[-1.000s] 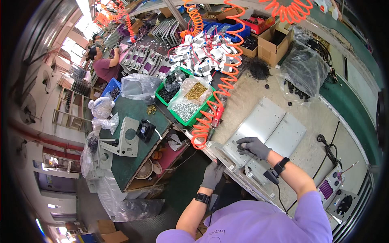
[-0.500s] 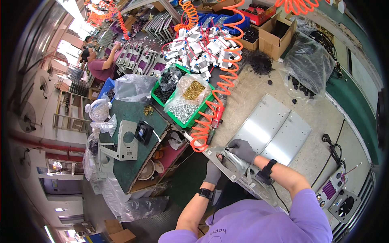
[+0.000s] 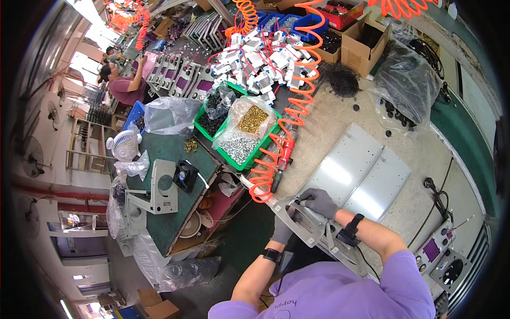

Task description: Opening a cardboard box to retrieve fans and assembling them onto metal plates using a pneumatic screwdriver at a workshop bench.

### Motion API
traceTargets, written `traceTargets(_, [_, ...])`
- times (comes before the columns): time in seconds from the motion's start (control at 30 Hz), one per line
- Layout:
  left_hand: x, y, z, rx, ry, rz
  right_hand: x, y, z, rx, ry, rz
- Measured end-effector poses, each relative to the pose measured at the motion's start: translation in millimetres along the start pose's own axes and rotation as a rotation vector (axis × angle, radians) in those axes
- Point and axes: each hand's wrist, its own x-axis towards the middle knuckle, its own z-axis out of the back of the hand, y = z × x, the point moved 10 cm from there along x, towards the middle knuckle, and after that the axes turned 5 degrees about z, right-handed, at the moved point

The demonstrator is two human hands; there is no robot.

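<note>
A grey metal panel [image 3: 306,233] with a large rounded opening is tilted at the near edge of the bench. My left hand [image 3: 282,229], in a grey glove, grips the panel's left side from below, its fingers partly hidden behind the metal. At the panel's upper edge, my gloved right hand [image 3: 320,203] is closed with thumb and fingers pinched; whatever is between them is too small to make out. Just beyond my right hand lie two flat silver metal sheets [image 3: 340,165], side by side. A red air screwdriver [image 3: 285,155] rests to the left, joined to an orange coiled hose [image 3: 300,101].
Green bins [image 3: 245,166] hold brass and silver small parts. White boxes with red wires [image 3: 260,64] are heaped behind them. A bent metal bracket [image 3: 163,186] and black fan [image 3: 185,175] lie on the left table. A black power cord [image 3: 438,199] lies right. Another person [image 3: 125,87] works far left.
The metal panel has turned so its rounded opening faces up more. My left hand has shifted slightly right under it, while my right hand stays at its upper edge.
</note>
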Motion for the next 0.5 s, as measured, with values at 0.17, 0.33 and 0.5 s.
traceTargets(0.17, [10, 3, -3, 0.053, -0.008, 0.026, 5, 4, 1, -0.142, 0.022, 0.056])
traceTargets(0.33, [15, -11, 1, 0.408, -0.025, -0.074, 9, 14, -3, -0.154, 0.053, 0.176])
traceTargets(0.5, [10, -25, -3, 0.549, -0.042, -0.258, 9, 25, -9, -0.288, 0.046, 0.242])
